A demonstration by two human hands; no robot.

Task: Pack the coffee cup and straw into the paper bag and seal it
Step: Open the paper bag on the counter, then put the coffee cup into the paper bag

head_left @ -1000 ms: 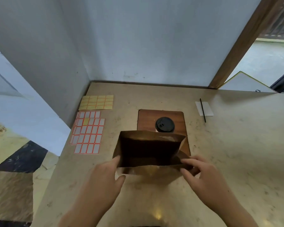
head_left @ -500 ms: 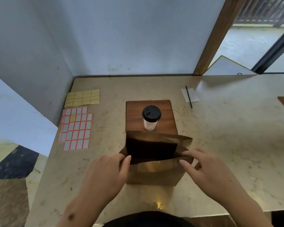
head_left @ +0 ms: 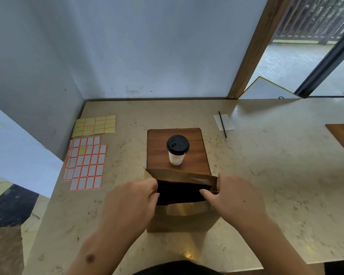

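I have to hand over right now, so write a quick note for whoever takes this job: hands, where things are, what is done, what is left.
Left hand: grip on the left edge of the paper bag mouth, pulling it open.
Right hand: grip on the right edge.
Bag stands upright near the counter's front; its inside looks dark.
Coffee cup, lid on, stands on the wooden board behind the bag.
Straw lies on a napkin, far right.
Done: bag opened.
Left: cup in, straw in, seal.
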